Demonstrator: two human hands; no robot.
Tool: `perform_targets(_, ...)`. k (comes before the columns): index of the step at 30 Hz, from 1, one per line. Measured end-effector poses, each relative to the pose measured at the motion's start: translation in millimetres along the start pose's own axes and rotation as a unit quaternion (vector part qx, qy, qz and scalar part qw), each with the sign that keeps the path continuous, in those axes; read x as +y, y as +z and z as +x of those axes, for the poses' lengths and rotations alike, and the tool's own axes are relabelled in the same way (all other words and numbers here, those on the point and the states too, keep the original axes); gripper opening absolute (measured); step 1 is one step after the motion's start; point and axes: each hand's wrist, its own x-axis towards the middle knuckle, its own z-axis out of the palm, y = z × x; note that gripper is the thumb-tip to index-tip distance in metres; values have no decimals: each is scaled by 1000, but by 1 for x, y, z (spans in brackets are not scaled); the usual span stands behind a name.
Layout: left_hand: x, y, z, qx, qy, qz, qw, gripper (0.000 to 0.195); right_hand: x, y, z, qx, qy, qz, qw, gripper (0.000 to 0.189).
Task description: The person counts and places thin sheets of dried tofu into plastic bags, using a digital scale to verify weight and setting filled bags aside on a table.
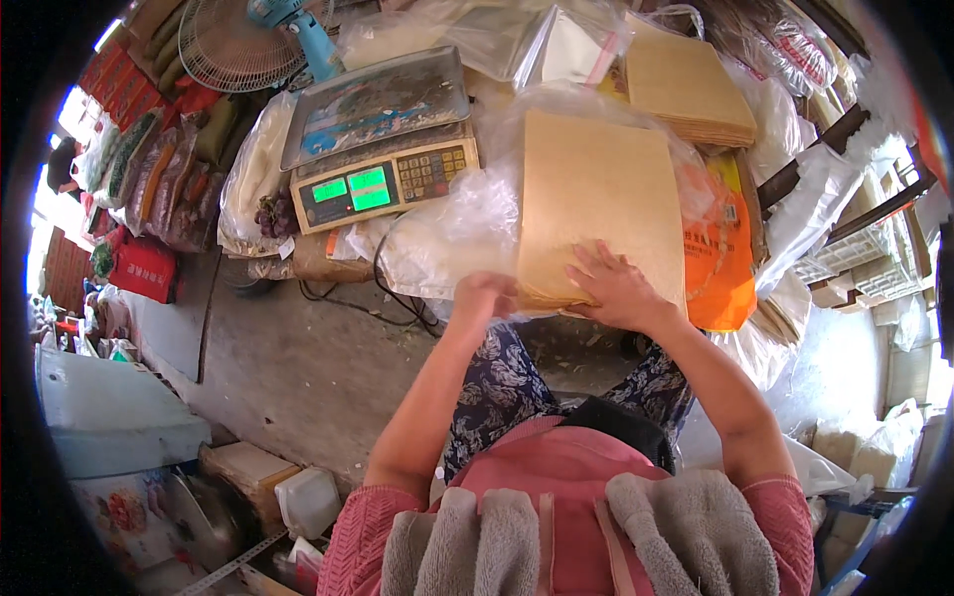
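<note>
A stack of brown kraft paper sheets or bags [604, 194] lies in front of me on clear plastic film. Spread over its lower part, my right hand [618, 290] rests on the top sheet, with the fingers apart and the thumb near the front edge. My left hand [486, 294] is at the stack's lower left corner, its fingers curled. Whether those fingertips pinch a sheet is hidden. Crumpled clear plastic [455, 231] bulges just left of the stack.
A digital scale [387, 179] with a worn metal pan [380, 100] stands to the left, grapes [274, 216] beside it. Behind are a fan [246, 41] and another kraft paper stack [689, 82]. An orange printed bag [719, 253] lies right. Black cable [358, 309] hangs below.
</note>
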Motion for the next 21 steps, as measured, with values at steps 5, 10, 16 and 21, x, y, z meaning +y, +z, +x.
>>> perform_targets(5, -18, 2, -9, -7, 32, 89, 995, 20, 24, -9, 8, -65, 51, 194, 977, 65)
perform_targets(10, -19, 7, -7, 26, 71, 201, 977, 17, -21, -2, 3, 38, 34, -18, 999, 70)
perform_targets(16, 2, 17, -10, 40, 77, 164, 983, 12, -6, 8, 2, 162, -105, 79, 978, 52)
perform_targets(21, -12, 4, -12, 5, 95, 141, 985, 14, 1, -14, 16, -1, 39, 118, 992, 33)
